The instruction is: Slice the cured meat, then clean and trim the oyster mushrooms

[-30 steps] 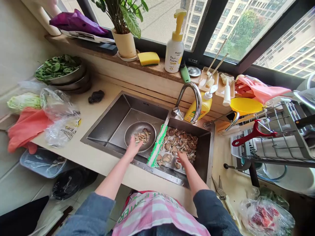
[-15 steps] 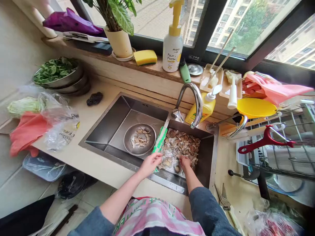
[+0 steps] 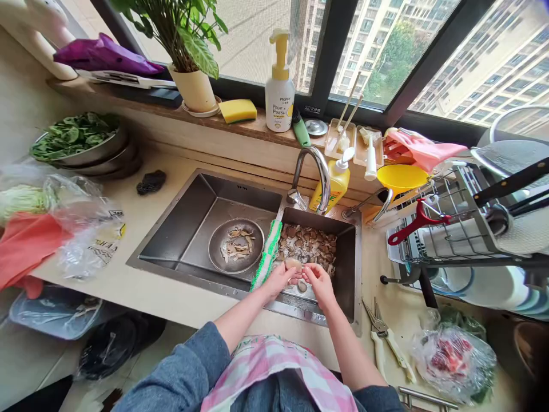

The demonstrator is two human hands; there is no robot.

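Note:
Over the front of the right sink basin (image 3: 348, 269), my left hand (image 3: 279, 280) has its fingers closed around a brownish mushroom (image 3: 293, 264). My right hand (image 3: 319, 283) meets it there, thumb and fingertips pinched at the mushroom's right edge. Water and many more mushrooms (image 3: 306, 243) fill the basin beneath and behind the hands. A green-and-white cloth (image 3: 269, 249) drapes over the divider, just left of my left hand. In the left basin (image 3: 180, 229) lies a round metal strainer (image 3: 217, 260) with torn mushroom pieces (image 3: 238, 246) in it.
The faucet (image 3: 319, 166) arches over the right basin, a yellow bottle (image 3: 337, 186) behind it. To the right stand a dish rack (image 3: 454, 234) and scissors (image 3: 380, 326). Bowls of leafy greens (image 3: 81, 137) and a plastic bag (image 3: 92, 229) occupy the left counter.
Both hands have come together over the right basin, and a mushroom is now held between them. Earlier the left hand was by the cloth and the right was down among the mushrooms.

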